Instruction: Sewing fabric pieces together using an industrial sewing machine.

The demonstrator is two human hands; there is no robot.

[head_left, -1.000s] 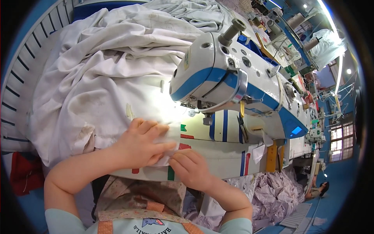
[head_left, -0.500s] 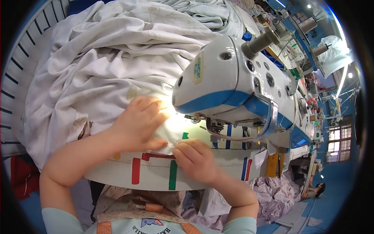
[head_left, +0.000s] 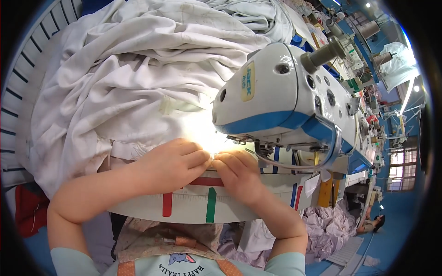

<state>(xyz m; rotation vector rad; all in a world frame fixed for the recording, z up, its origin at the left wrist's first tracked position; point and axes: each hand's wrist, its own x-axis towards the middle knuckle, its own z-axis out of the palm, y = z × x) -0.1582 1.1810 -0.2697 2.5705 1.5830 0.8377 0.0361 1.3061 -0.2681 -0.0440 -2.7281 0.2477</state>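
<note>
Left hand [head_left: 177,166] and right hand [head_left: 238,175], grips closed, pinch white cloth [head_left: 99,85] near the sewing machine [head_left: 262,103], seemingly to steady its edge.

one head-worn fisheye view, facing down, close over left hand [head_left: 179,164] and right hand [head_left: 239,175]

The white cloth [head_left: 124,87] lies heaped over the table [head_left: 189,207], its bulk in broad, loose, overlapping folds; faint greyish smudges mark it in places; nearer the person it spreads flatter, with a flat band showing along that side; its near edge is pinched in the fingers of the left hand [head_left: 172,165] and right hand [head_left: 239,175]; close by, bright light washes out its surface detail.
</note>
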